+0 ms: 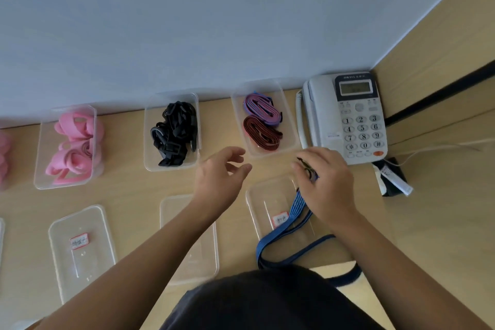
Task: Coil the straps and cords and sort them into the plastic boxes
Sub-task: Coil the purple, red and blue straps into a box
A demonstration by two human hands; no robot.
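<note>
My right hand point(325, 182) grips the clip end of a blue strap point(296, 210), which trails down over a clear lid point(261, 203) and off the desk's front edge. My left hand point(221, 177) hovers to its left with relaxed fingers, holding nothing. Behind the hands, a clear box point(292, 115) holds a coiled purple strap point(261, 108) and a coiled dark red strap point(261, 132). A second box point(147, 142) holds black straps point(175, 134), and a third point(38, 161) holds pink straps point(73, 147).
Two more clear lids point(80, 252) point(187, 238) lie at the front of the wooden desk, one with a red-bordered label. A white desk phone point(348, 118) stands at the back right beside a dark pouch point(393, 177). More pink straps point(4, 158) show at the left edge.
</note>
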